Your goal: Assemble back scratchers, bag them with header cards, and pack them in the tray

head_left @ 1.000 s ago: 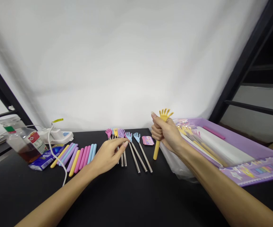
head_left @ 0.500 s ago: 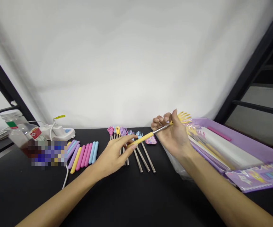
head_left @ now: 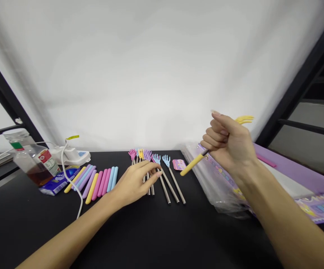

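My right hand (head_left: 229, 140) is closed in a fist round a yellow back scratcher, raised above the right side of the table. Its yellow handle (head_left: 192, 164) sticks out to the lower left, and the hand-shaped yellow head (head_left: 244, 119) shows behind my thumb. My left hand (head_left: 136, 181) is open, thumb and fingers loosely bent and apart, with nothing seen in it. It hovers over metal scratcher rods with coloured hand-shaped heads, partly hiding them. Beside it, two blue-headed scratchers (head_left: 174, 183) lie in plain sight. Left of that hand, pink, yellow, purple and blue handles (head_left: 101, 183) lie side by side.
A purple display tray (head_left: 304, 175) with clear plastic bags (head_left: 212, 186) stands on the right. Near the wall lies a small pink card (head_left: 179, 164). On the left are a bottle of brown liquid (head_left: 35, 160), a blue packet (head_left: 56, 183), a power strip (head_left: 77, 157) and a white cable.
The handle has slipped out of my left hand, which stays nearly in place. My right hand has moved right and up with the back scratcher, its fingers now closed round it.
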Available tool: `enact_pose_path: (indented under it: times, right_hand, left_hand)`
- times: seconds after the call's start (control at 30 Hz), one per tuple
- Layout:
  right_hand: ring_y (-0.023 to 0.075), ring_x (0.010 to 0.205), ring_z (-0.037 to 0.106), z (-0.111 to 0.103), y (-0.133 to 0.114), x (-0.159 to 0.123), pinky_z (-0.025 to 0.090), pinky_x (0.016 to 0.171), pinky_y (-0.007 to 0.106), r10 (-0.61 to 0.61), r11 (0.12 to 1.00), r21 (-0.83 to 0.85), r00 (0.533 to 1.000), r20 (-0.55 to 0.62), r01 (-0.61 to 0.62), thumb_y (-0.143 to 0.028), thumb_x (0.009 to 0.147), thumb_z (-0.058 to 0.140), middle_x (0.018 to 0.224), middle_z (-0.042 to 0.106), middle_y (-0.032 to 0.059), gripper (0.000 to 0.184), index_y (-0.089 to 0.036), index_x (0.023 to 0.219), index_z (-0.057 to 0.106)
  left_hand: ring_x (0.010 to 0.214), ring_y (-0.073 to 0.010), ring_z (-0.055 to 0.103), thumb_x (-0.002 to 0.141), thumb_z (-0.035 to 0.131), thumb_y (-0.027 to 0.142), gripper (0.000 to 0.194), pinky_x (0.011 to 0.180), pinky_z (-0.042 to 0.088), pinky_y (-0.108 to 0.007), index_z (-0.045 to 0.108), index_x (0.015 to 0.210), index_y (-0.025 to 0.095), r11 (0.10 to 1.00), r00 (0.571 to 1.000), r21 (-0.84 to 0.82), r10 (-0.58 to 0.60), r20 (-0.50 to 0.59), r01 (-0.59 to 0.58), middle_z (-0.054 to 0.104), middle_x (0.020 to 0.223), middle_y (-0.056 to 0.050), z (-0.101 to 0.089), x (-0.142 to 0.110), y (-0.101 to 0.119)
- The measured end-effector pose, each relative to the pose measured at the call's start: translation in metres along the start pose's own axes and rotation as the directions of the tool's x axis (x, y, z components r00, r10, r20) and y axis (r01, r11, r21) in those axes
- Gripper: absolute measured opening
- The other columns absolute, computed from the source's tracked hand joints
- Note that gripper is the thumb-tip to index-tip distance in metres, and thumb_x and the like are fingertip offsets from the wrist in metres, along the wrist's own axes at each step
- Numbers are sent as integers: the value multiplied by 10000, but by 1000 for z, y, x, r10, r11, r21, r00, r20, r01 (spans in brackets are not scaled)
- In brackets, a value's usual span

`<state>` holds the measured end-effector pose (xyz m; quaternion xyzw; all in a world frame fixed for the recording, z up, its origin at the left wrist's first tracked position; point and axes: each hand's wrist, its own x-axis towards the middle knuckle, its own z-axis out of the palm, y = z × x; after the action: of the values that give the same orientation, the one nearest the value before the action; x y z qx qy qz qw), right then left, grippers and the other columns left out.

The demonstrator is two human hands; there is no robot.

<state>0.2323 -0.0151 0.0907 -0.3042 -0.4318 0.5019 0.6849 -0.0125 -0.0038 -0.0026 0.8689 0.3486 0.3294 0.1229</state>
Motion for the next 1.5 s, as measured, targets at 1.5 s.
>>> enact_pose_path:
  times: [1.5]
  right_hand:
    - [9, 385, 149, 14, 37, 6, 89, 388, 220, -37, 959, -282, 999, -31, 26, -127, 627, 758, 476, 179, -128, 510, -231, 546, 265]
  left_hand:
    - [878, -158, 638, 1008, 452, 400, 329, 820, 495, -304, 593, 1267, 256, 998, 997, 8, -61, 37, 60, 683, 1003, -21, 1, -4, -3]
